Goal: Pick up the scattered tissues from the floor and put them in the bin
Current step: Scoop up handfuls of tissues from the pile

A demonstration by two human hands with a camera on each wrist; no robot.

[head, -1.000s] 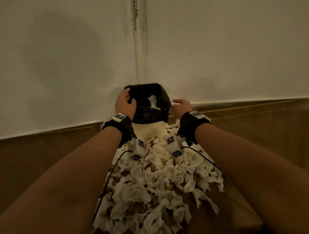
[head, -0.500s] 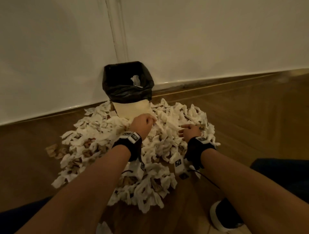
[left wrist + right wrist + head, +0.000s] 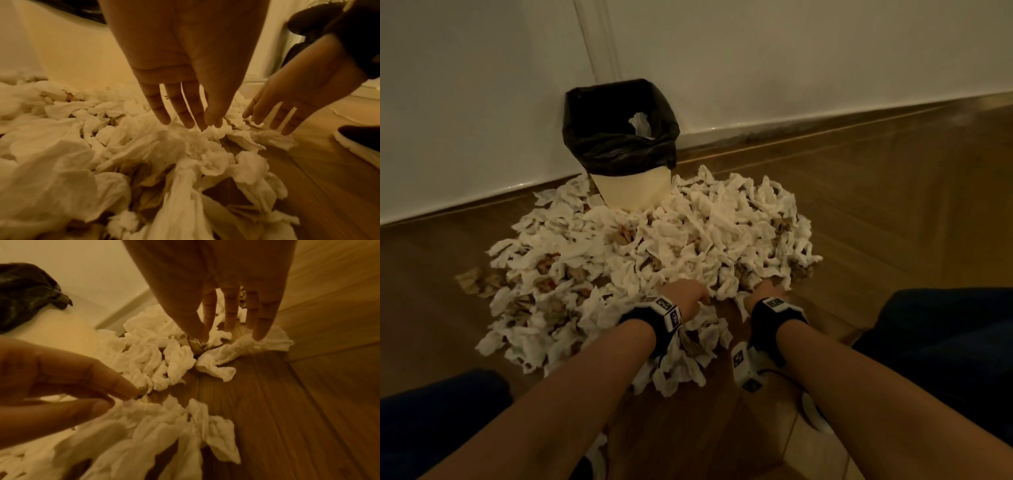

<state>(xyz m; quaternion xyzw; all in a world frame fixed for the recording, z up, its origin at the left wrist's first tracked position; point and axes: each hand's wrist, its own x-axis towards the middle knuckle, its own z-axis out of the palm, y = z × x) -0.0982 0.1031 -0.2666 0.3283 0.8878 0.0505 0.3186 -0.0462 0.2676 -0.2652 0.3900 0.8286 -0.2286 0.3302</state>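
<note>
A wide heap of crumpled white tissues (image 3: 688,240) covers the wooden floor in front of the bin (image 3: 633,192), a cream tub with a black liner (image 3: 616,144). One tissue (image 3: 642,125) shows inside the liner. My left hand (image 3: 688,294) reaches down at the near edge of the heap, its straight fingers (image 3: 189,120) touching the tissues (image 3: 185,146). My right hand (image 3: 768,291) is beside it on the right, with straight fingertips (image 3: 261,331) pressing on tissues (image 3: 222,360) and on bare floor. Neither hand grips anything.
The bin stands against a white wall (image 3: 791,68) with a baseboard (image 3: 825,123). Some brown crumpled paper (image 3: 479,281) lies at the heap's left edge. My dark-trousered knees (image 3: 945,342) flank the heap, and a white-soled shoe (image 3: 357,142) sits at the right.
Both hands have come back from the bin's rim and dropped to the near edge of the heap. The head view has pulled back and tilted down.
</note>
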